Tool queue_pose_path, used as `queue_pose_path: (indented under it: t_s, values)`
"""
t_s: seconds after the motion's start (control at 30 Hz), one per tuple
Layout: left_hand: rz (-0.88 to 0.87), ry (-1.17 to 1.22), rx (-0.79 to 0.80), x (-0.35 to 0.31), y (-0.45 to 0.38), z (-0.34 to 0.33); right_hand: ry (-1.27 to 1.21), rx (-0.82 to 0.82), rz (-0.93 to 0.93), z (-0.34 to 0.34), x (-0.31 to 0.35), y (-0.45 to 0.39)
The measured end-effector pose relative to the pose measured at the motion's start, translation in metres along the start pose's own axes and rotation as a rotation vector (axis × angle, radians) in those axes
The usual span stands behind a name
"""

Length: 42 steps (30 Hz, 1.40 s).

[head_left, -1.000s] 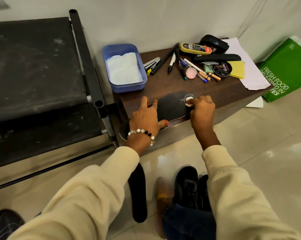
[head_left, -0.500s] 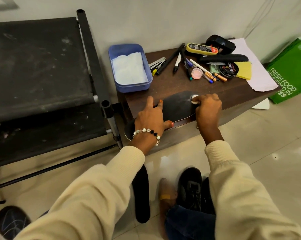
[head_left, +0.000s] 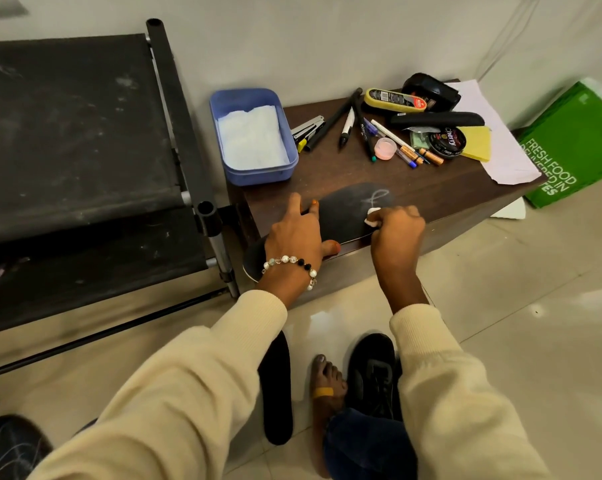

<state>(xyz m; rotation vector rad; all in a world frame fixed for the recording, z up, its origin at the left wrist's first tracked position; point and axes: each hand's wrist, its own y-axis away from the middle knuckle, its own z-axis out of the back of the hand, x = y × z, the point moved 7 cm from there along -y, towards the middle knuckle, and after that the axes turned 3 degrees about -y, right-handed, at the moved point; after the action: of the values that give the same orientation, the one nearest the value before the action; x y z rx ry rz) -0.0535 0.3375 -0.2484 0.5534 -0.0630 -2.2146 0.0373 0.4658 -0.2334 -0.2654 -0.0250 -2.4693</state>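
Head view, looking down: a black insole (head_left: 344, 213) lies flat on the near part of the dark wooden table (head_left: 431, 192). Its long axis runs from near left, where the heel end overhangs the table's corner, to far right, where the toe end rests on the wood. The left hand (head_left: 294, 237) presses down on the insole's middle with its fingers spread and fairly straight and its thumb at the near edge. It pins the insole rather than grasping it. The right hand (head_left: 396, 226) is curled, its fingertips pinching a small white pad (head_left: 372, 217) against the insole's toe end. A pale scribbled mark (head_left: 377, 197) shows on the insole just beyond the pad, on the far side. Any rubbing stroke would probably go away from the person, towards the toe, and the right hand is the nearer one to it.

Farther back on the table stand a blue tub (head_left: 254, 140) lined with white tissue, a scatter of pens (head_left: 348, 126) and a polish tin (head_left: 446, 142). On the floor (head_left: 535, 341) below lie a second insole (head_left: 277, 386) and a black shoe (head_left: 374, 372).
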Motion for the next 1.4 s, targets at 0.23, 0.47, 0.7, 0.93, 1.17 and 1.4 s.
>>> queue_pose_path:
  t_s: [0.23, 0.47, 0.7, 0.93, 1.17, 1.4]
  values:
    - [-0.008, 0.01, 0.0, 0.0, 0.0, 0.001, -0.044, 0.025, -0.088, 0.016, 0.0, -0.027]
    - [0.018, 0.014, 0.0, -0.002, 0.001, 0.002, 0.045, 0.068, 0.093, -0.001, 0.018, 0.015]
    - [0.013, 0.022, 0.009, -0.002, 0.001, 0.004, 0.022, 0.062, 0.124, -0.002, 0.027, -0.001]
    - [0.01, 0.021, 0.022, -0.002, 0.0, 0.003, 0.027, 0.015, 0.213, 0.004, 0.05, -0.032]
    - [0.014, 0.034, 0.009, -0.002, 0.0, 0.002, 0.015, 0.046, 0.216, 0.001, 0.053, -0.036]
    - [0.011, 0.036, 0.007, -0.001, 0.001, 0.002, -0.085, 0.04, 0.333, -0.008, 0.04, -0.003]
